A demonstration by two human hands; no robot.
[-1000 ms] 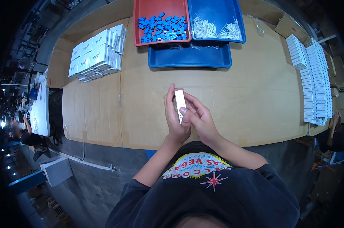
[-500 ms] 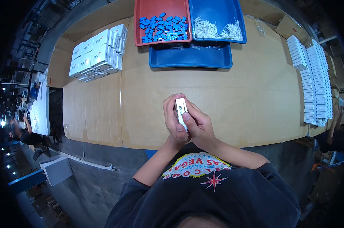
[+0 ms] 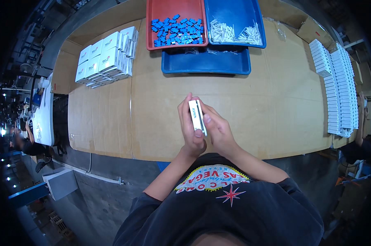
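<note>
A small white cardboard box [image 3: 195, 118] stands on its edge between my palms, its narrow printed side facing up. My left hand [image 3: 189, 133] grips it from the left, with the thumb on its near end. From the right, my right hand [image 3: 221, 133] presses against it with the thumb at its right edge. A dark gap runs along the box's right side. The fingers behind the box are partly hidden.
White boxes [image 3: 96, 59] are stacked at the far left, and long rows of white boxes [image 3: 336, 90] line the right. At the back, a red tray [image 3: 150, 24] holds blue parts, a blue tray [image 3: 230, 10] holds white slim pieces, and another blue tray [image 3: 206, 63] sits in front.
My hands and the box have shifted slightly away from me. The right thumb has moved off the box's upper side to its right edge, and the right palm has drawn back a little.
</note>
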